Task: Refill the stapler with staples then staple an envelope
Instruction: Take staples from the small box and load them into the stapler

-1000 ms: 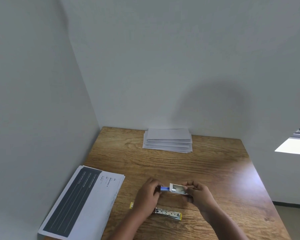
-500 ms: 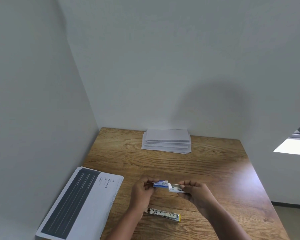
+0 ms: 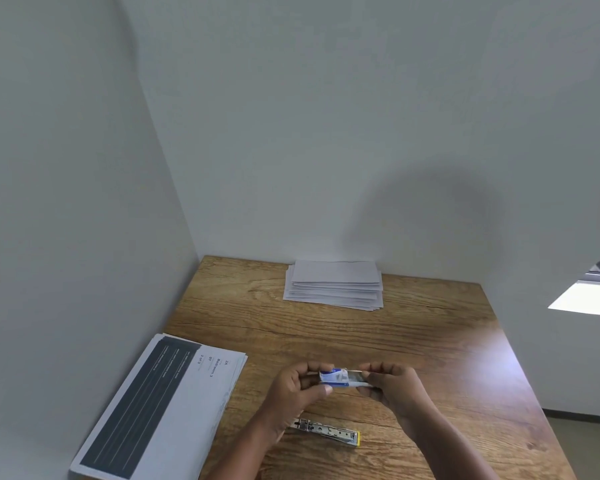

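Observation:
A small blue and white staple box (image 3: 336, 377) is held just above the wooden table (image 3: 430, 341), near its front. My left hand (image 3: 297, 388) grips the box's left end and my right hand (image 3: 390, 384) pinches its right end, where the inner tray sticks out a little. A metal stapler with a yellow tip (image 3: 328, 433) lies flat on the table below my hands, partly hidden by my left wrist. A stack of white envelopes (image 3: 335, 284) rests at the back of the table against the wall.
A pile of printed sheets with a dark band (image 3: 160, 407) lies at the front left, hanging over the table's edge by the left wall. Walls close in the table at the back and left.
The box's inner tray, pulled well out a second ago, has slid back in. My hands have come closer together.

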